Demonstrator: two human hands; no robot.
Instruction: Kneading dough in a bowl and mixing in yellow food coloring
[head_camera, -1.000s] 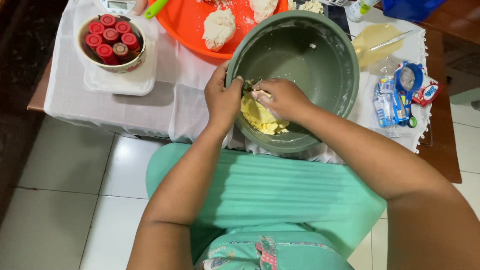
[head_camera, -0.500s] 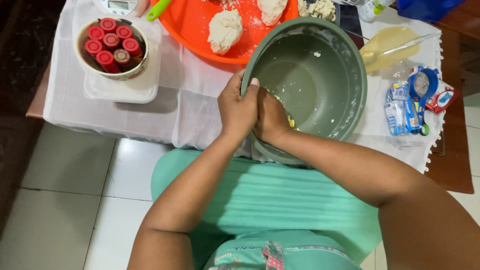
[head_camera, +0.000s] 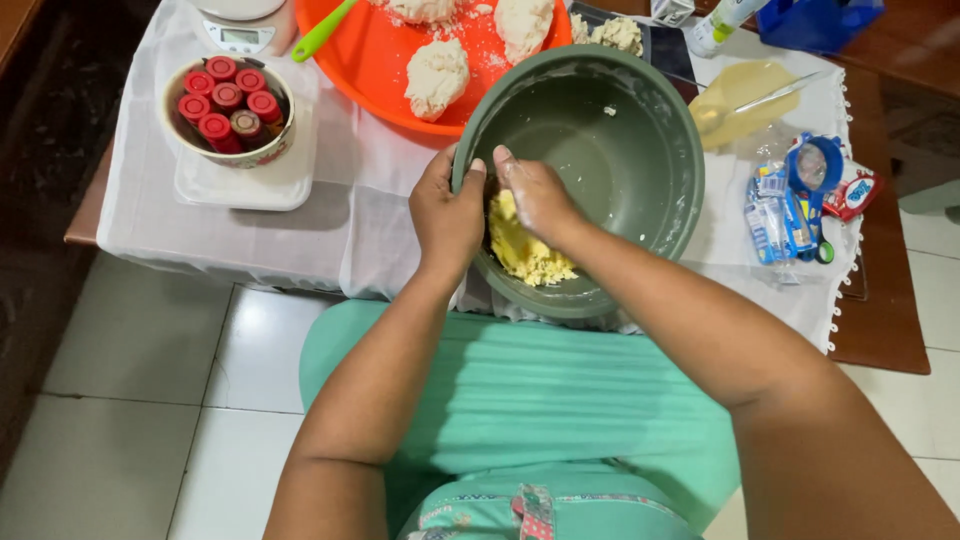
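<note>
Crumbly yellow dough (head_camera: 528, 250) sits low in the smooth, round green bowl (head_camera: 640, 150), against its near wall. The left hand (head_camera: 447, 212) clamps the bowl's rim, thumb over the edge. The right hand (head_camera: 540, 195), floury, presses knuckles-up into the dough, fingers curled under and hidden, so its grip can't be made out. Beyond, pale lumps (head_camera: 436, 75) rest on an orange tray (head_camera: 380, 60), cut off at the top.
</note>
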